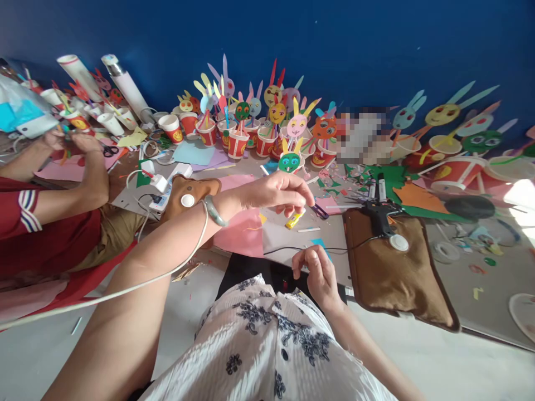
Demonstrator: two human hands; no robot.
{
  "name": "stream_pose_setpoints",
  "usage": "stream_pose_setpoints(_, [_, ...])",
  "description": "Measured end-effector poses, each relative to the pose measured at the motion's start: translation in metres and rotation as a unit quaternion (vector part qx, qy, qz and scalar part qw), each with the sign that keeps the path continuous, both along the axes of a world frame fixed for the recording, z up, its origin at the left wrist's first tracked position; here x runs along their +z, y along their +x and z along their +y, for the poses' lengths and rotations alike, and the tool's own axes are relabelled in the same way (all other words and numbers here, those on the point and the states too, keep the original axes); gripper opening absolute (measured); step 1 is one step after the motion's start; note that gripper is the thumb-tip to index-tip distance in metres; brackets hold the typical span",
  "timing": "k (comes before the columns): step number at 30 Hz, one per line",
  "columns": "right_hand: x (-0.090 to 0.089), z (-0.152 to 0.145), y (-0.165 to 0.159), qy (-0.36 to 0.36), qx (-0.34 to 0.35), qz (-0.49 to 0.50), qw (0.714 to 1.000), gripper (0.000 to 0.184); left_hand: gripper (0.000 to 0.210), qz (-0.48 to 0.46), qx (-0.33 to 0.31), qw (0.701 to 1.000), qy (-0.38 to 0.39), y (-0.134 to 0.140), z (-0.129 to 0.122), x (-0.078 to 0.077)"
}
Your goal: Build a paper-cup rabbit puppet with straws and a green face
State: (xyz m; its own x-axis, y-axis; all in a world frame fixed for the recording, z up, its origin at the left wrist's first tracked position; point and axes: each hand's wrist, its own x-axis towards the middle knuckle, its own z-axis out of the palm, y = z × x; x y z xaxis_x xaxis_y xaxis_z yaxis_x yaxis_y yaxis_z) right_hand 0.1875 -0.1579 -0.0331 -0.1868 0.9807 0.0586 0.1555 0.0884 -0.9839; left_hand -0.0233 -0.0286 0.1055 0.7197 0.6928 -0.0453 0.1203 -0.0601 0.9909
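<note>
My left hand [278,192], with a grey-green bangle [215,211] at the wrist, reaches over the table. Its fingers are bent but apart, and I see nothing held in them. Just behind it is a green paper rabbit face [289,162] with yellow ears. A small yellow tube [295,219] lies below the fingertips, near dark-handled scissors [321,209]. My right hand [320,273] is by the table's front edge with its fingers curled in and nothing visible in them. Beside it lies a blue paper piece [321,248].
Red-and-white paper cups [237,145] with paper rabbit faces line the back. A black glue gun [379,217] rests on a brown pouch [397,273] at right. A power strip [169,189] and pink paper [238,228] lie left. Another person's hands [81,142] work at far left.
</note>
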Motion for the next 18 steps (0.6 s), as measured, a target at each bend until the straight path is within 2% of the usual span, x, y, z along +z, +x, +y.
stream_pose_setpoints(3, [0.003, 0.001, -0.012, -0.058, 0.072, -0.04, 0.995, 0.047, 0.018, 0.025, 0.02, 0.997, 0.068, 0.014, 0.009, 0.007])
stream_pose_setpoints(5, [0.005, 0.002, -0.026, -0.088, 0.132, -0.032, 0.987, 0.035, 0.018, 0.065, 0.071, 0.98, 0.173, 0.032, 0.011, 0.003])
stream_pose_setpoints(7, [0.005, 0.002, -0.043, -0.102, 0.196, 0.0, 0.975, 0.025, 0.016, 0.126, 0.115, 0.936, 0.309, 0.051, 0.009, -0.002])
stream_pose_setpoints(8, [0.005, 0.003, -0.053, -0.108, 0.226, 0.014, 0.968, 0.029, 0.017, 0.169, 0.118, 0.907, 0.368, 0.06, 0.007, -0.005])
stream_pose_setpoints(10, [0.002, 0.002, -0.071, -0.118, 0.273, 0.029, 0.954, 0.03, 0.025, 0.233, 0.073, 0.849, 0.469, 0.077, -0.001, -0.007])
stream_pose_setpoints(12, [-0.002, 0.001, -0.087, -0.127, 0.299, 0.036, 0.945, 0.019, 0.034, 0.254, 0.023, 0.806, 0.534, 0.091, -0.011, -0.006])
stream_pose_setpoints(18, [-0.01, 0.006, -0.122, -0.116, 0.274, 0.099, 0.949, 0.028, 0.054, 0.294, -0.079, 0.763, 0.57, 0.106, -0.038, 0.019])
